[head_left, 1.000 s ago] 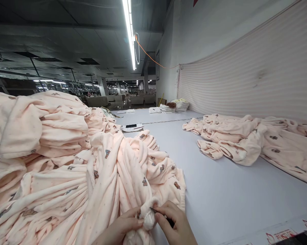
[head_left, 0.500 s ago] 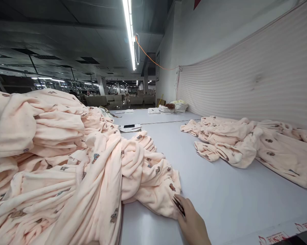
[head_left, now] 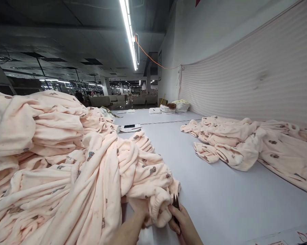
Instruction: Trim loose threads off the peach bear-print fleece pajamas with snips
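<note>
My right hand (head_left: 182,219) is closed around dark thread snips (head_left: 176,201). Their two pointed blades stick up past my fingers, slightly apart. That hand is up against the gathered cuff (head_left: 161,206) of a pale pink fleece garment (head_left: 133,170) with small printed motifs. From below, my left hand (head_left: 140,219) reaches in at the left of the cuff. Its fingers are hidden by the fabric, so its grip does not show. The cuff's opening is turned toward me, close to the front of the table (head_left: 214,204).
A large heap of the same pink fleece (head_left: 53,136) fills the left side. More pink garments (head_left: 227,139) lie at the right by the draped wall. Farther back are a dark phone-like object (head_left: 129,126) on papers and folded stacks (head_left: 181,106).
My left hand has come into view at the garment. The cuff is now raised and turned toward me, and the snips' blades have swung from up-left to upright.
</note>
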Tool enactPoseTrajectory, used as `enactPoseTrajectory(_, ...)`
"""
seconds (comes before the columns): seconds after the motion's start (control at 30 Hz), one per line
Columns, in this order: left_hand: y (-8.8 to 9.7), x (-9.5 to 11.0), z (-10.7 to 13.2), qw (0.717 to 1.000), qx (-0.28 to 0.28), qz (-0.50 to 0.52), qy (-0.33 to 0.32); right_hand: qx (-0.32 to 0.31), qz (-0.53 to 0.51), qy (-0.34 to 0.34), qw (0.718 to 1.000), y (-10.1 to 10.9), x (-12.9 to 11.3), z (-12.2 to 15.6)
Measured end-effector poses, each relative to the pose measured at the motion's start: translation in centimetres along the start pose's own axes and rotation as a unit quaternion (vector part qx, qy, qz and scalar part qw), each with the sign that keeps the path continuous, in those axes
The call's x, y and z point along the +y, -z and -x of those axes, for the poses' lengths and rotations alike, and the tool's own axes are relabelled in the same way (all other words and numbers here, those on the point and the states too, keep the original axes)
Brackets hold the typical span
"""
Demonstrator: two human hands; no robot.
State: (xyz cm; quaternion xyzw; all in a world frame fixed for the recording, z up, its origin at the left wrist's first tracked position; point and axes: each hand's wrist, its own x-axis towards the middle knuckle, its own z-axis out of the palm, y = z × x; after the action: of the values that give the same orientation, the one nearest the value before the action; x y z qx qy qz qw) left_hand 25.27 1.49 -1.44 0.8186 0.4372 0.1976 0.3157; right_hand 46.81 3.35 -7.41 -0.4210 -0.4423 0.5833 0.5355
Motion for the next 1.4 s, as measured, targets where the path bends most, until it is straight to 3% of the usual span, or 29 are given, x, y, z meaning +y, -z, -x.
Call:
enactPoseTrajectory(0.1,-0.6,2.2,-2.2,0.992,0.094,0.061,0.055,-0.007,-0.048,-0.006,0.999,-1.1,0.4,0.4)
enactPoseTrajectory(0.2,-0.4,3.0,-3.1,0.983,0.17,0.069,0.001,0.048,-0.054,0.063,0.995,-1.8,-0.7,0.9)
enactPoseTrajectory(0.27,0.0,3.0,-3.0,0.986,0.138,0.095,-0.024,0.079,-0.022,0.107,0.991,-2.3,-2.1,1.3)
enactPoseTrajectory(0.33,0.4,2.8,-2.6,0.985,0.067,0.161,-0.007,0.089,0.021,0.123,0.988,-2.9,-3.4,1.5)
enactPoseTrajectory(0.4,0.6,2.6,-2.2,0.977,0.05,0.205,0.012,0.095,0.069,0.144,0.983,-3.8,-4.1,1.7)
enactPoseTrajectory(0.5,0.9,2.3,-1.7,0.971,0.193,0.142,-0.026,0.098,0.156,0.201,0.962,-5.0,-4.2,1.9)
enactPoseTrajectory(0.57,1.2,2.3,-1.7,0.966,0.232,0.107,-0.047,0.096,0.193,0.221,0.951,-5.4,-4.0,2.1)
enactPoseTrajectory(0.67,1.8,2.5,-2.1,0.963,0.09,0.254,0.024,0.133,0.212,0.209,0.945,-5.6,-4.0,1.9)
enactPoseTrajectory(0.73,2.0,2.7,-2.4,0.911,0.017,0.404,0.084,0.172,0.234,0.2,0.936,-5.7,-4.2,1.6)
enactPoseTrajectory(0.8,2.1,2.9,-2.4,0.856,0.004,0.508,0.101,0.2,0.274,0.202,0.918,-5.6,-4.5,1.3)
enactPoseTrajectory(0.87,2.1,3.0,-2.2,0.821,0.002,0.562,0.097,0.207,0.325,0.21,0.899,-5.5,-4.7,1.3)
enactPoseTrajectory(0.97,2.3,3.3,-1.9,0.794,0.0,0.601,0.096,0.133,0.368,0.224,0.893,-5.1,-4.8,2.1)
enactPoseTrajectory(1.07,2.5,3.7,-1.8,0.785,0.009,0.61,0.105,0.084,0.367,0.244,0.894,-4.7,-4.8,3.3)
enactPoseTrajectory(1.23,2.4,3.8,-1.9,0.786,0.006,0.608,0.11,0.09,0.439,0.278,0.85,-4.6,-4.6,3.6)
enactPoseTrajectory(1.4,2.1,2.5,-2.1,0.816,-0.015,0.567,0.115,0.061,0.358,0.268,0.892,-4.4,-3.5,2.8)
